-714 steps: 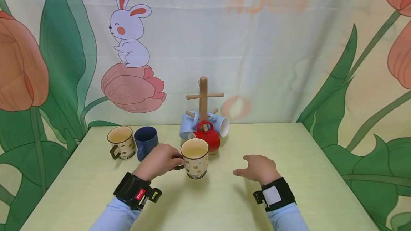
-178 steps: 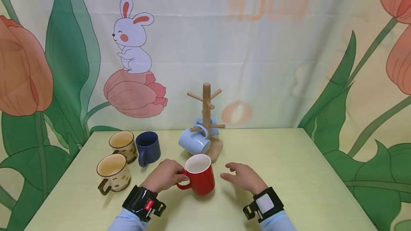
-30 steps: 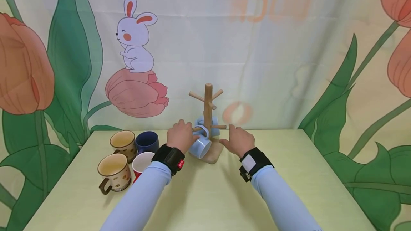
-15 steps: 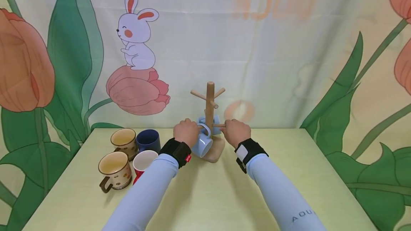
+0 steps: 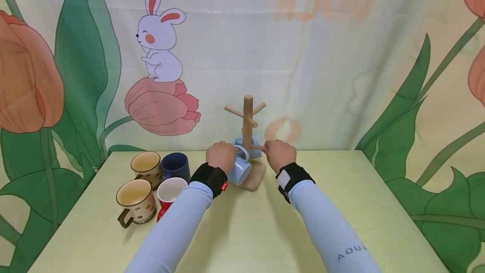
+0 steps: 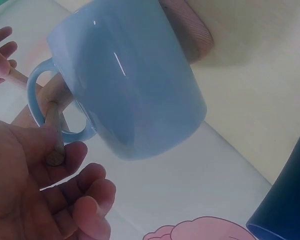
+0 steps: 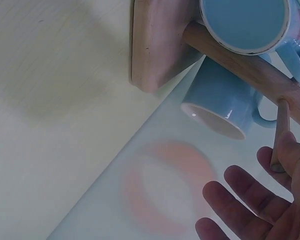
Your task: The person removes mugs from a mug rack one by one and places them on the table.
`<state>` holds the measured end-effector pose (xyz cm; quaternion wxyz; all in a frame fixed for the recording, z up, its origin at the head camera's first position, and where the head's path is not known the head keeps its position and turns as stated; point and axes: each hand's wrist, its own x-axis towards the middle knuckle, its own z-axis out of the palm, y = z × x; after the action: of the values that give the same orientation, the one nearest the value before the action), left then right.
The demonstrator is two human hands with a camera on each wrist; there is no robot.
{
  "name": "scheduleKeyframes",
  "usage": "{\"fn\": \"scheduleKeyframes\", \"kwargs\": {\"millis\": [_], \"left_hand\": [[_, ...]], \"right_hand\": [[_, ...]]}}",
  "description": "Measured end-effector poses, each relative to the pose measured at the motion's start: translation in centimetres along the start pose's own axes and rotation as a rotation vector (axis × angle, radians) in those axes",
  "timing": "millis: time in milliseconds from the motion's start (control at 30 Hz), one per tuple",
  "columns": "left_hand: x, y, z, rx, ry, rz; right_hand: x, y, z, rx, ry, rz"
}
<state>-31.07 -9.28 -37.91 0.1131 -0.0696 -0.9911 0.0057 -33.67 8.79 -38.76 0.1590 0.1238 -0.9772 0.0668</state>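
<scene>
A wooden mug tree [image 5: 248, 115] stands near the back of the table. My left hand [image 5: 221, 155] pinches its lower left peg [image 6: 54, 130] between thumb and index finger, the other fingers loosely bent. A light blue mug [image 5: 240, 171] hangs by its handle on that same peg, tilted, just beside the fingers. On the other side, my right hand [image 5: 281, 155] pinches the lower right peg [image 7: 281, 130] with thumb and index finger. Behind the post hangs a second light blue mug [image 7: 220, 95], partly hidden in the head view.
Left on the table stand two cream patterned mugs [image 5: 145, 164] [image 5: 136, 201], a dark blue mug [image 5: 175, 166] and a red mug [image 5: 172, 191] with white inside. My left sleeve partly covers the red one. A printed curtain [image 5: 326, 75] hangs behind the table.
The cream mug, then the red mug, went from my left hand to the group on the left. The red mug left the tree, which has turned. Both hands moved onto its lower pegs.
</scene>
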Motion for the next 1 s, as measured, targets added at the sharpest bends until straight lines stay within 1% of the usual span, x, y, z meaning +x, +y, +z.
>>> {"fn": "scheduleKeyframes", "kwargs": {"millis": [67, 133, 300, 467, 567, 667, 833, 1000], "left_hand": [[-0.1, 0.0, -0.1, -0.011, -0.002, -0.017], [-0.2, 0.2, -0.1, -0.016, -0.011, -0.016], [-0.3, 0.8, 0.0, -0.001, -0.014, 0.013], [-0.4, 1.3, 0.2, 0.012, -0.001, 0.012], [-0.6, 1.5, 0.1, 0.006, 0.0, 0.029], [-0.8, 1.8, 0.1, 0.0, 0.026, 0.053], [-1.0, 2.3, 0.5, -0.009, 0.105, 0.073], [-1.2, 3.0, 0.3, 0.024, 0.114, 0.083]], "right_hand": [[0.0, -0.1, 0.0, -0.003, -0.003, -0.002], [0.1, -0.1, 0.0, 0.002, -0.015, 0.012], [0.4, 0.4, 0.2, 0.0, -0.032, 0.052], [0.8, 0.8, 0.4, -0.001, -0.027, 0.034], [1.0, 1.0, 0.3, 0.012, -0.034, 0.038], [1.2, 1.3, 0.1, 0.025, -0.05, 0.041], [1.6, 1.6, -0.1, 0.03, -0.073, 0.029], [2.1, 2.0, 0.2, 0.006, -0.066, 0.014]]}}
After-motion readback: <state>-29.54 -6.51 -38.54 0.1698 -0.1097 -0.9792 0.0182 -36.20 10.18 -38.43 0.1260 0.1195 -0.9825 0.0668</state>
